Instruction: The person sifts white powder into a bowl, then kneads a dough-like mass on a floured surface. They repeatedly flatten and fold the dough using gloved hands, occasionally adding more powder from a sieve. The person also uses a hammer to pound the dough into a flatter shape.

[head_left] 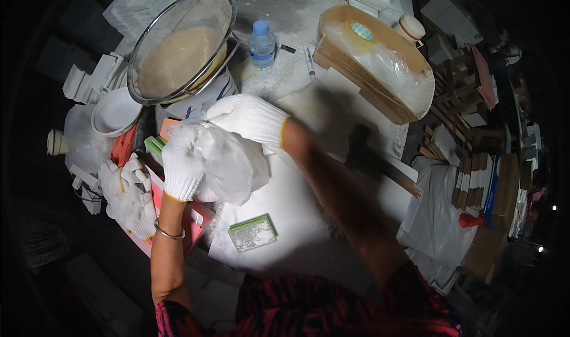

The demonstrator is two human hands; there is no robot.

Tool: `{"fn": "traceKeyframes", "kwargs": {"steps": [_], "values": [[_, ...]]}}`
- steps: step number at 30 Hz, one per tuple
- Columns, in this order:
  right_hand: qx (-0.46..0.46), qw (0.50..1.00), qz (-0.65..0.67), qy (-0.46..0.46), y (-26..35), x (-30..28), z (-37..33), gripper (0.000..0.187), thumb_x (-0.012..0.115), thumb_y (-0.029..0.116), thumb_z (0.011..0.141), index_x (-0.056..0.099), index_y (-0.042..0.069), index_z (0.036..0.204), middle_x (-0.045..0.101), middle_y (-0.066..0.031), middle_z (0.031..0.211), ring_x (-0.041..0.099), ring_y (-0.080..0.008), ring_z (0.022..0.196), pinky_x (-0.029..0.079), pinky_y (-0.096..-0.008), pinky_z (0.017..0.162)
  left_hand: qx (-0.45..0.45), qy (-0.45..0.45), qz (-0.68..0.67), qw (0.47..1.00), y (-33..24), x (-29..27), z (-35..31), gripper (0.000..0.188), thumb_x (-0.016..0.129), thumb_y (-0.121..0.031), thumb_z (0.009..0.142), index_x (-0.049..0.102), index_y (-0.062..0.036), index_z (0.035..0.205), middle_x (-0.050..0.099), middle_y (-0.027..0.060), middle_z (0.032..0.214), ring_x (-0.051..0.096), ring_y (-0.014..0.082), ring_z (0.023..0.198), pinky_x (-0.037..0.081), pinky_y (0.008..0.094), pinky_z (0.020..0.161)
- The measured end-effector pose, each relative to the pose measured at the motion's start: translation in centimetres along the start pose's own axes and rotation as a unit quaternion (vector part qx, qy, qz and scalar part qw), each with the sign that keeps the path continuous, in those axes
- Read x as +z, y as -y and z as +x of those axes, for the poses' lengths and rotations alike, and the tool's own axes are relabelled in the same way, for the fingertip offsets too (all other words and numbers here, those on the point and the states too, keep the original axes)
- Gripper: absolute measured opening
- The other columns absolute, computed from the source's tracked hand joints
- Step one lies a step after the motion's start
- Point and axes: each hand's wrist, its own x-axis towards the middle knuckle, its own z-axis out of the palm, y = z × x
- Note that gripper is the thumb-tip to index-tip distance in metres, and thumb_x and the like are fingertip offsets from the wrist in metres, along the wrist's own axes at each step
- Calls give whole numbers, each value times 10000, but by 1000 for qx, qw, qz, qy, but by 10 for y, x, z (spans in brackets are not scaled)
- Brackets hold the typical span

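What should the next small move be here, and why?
Perhaps draw the left hand and right hand slightly apart, spreading the plastic bag: the gloved hands are close together against it, and it looks bunched up, with no opening visible.

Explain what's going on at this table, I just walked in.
A person in white knit gloves is handling a translucent plastic bag. The left grip is at its left side and the right grip is at its top; the fingers are too hidden to tell how they close. A green-edged block lies nearer the person on the white surface. Farther off are a tilted round sieve, a blue-capped bottle and a cardboard box.
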Motion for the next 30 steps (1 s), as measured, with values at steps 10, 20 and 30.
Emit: {"fn": "traceKeyframes", "kwargs": {"steps": [10, 20, 30], "values": [[199, 951, -42, -231, 102, 7, -71, 635, 815, 273, 810, 604, -7, 1339, 653, -199, 1281, 633, -354, 1152, 510, -409, 1000, -312, -76, -176, 930, 150, -10, -34, 304, 646, -139, 973, 672, 29, 1226, 722, 127, 1189, 680, 233, 1005, 571, 383, 868], [165, 938, -274, -132, 90, 47, -58, 609, 810, 304, 728, 667, 17, 1246, 683, -169, 1189, 621, -350, 1157, 478, -470, 1031, -451, -252, -485, 706, 124, -3, -31, 356, 609, -195, 1005, 621, -30, 1321, 679, 110, 1234, 659, 263, 1021, 574, 380, 898], [27, 947, -94, -308, 41, 47, -17, 48, 710, 174, 724, 750, 147, 730, 692, -119, 815, 662, -334, 841, 527, -457, 772, -362, -183, -413, 815, 148, -16, -32, 343, 588, -227, 1022, 620, -26, 1298, 684, 108, 1206, 682, 262, 1001, 594, 388, 869]]}}
